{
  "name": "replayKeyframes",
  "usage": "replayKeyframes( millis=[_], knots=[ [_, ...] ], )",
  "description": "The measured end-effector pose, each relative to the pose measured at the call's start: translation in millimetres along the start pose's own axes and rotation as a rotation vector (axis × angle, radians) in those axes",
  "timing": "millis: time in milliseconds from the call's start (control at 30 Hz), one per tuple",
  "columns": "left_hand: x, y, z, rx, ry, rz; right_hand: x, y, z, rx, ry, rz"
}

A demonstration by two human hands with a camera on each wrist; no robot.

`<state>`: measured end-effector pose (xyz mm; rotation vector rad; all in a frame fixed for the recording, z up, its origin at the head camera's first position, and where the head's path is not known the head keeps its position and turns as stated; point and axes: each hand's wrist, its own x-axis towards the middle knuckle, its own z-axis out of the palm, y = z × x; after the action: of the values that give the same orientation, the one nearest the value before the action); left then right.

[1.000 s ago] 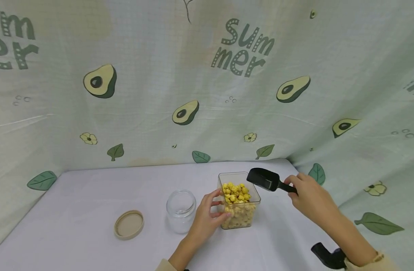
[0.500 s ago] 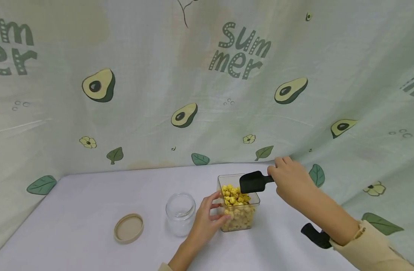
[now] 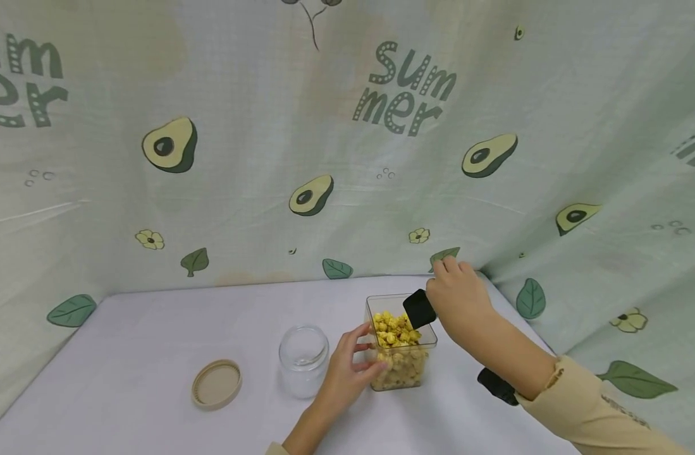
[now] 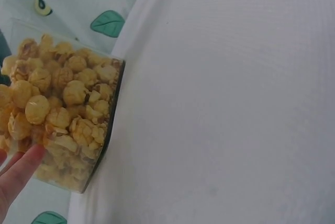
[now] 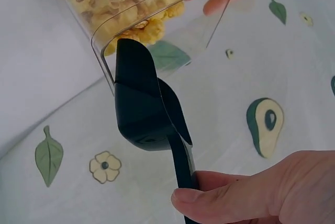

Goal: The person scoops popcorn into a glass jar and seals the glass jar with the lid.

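A clear square container [image 3: 401, 370] of yellow popcorn [image 3: 394, 330] stands upright on the table. My left hand [image 3: 347, 370] holds its left side, thumb on the front face; in the left wrist view only some fingertips [image 4: 29, 161] show against the wall. My right hand [image 3: 458, 294] grips the handle of a black scoop [image 3: 420, 309], whose blade tilts down over the container's right rim. The right wrist view shows the scoop's tip [image 5: 133, 56] at the opening, close to the popcorn. Whether it touches the popcorn I cannot tell.
Left of the container stands a clear round jar [image 3: 303, 363] with its mouth uncovered. A beige round lid [image 3: 216, 384] lies farther left on the white table [image 3: 153, 354]. Behind hangs a cloth [image 3: 239, 126] printed with avocados and leaves.
My right hand has moved left and turned, bringing the scoop from nearly level beside the rim to tipped down into the container's opening. My left hand has stayed on the container.
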<state>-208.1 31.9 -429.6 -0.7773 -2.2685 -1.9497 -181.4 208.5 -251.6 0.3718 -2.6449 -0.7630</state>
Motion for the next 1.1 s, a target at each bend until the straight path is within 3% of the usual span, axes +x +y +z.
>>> replayKeyframes(
  millis=[167,767,1100],
  knots=[
    [-0.3,0.1,0.8,-0.005,0.002,0.004,7,-7,2.9,-0.043,0.068,-0.009],
    [-1.5,3.0,1.3,-0.024,-0.004,-0.034,23,-27,7.4,-0.200,0.043,-0.064],
    [-0.2,3.3,0.6,-0.018,0.001,-0.045,28,-23,13.3,-0.259,0.101,-0.105]
  ],
)
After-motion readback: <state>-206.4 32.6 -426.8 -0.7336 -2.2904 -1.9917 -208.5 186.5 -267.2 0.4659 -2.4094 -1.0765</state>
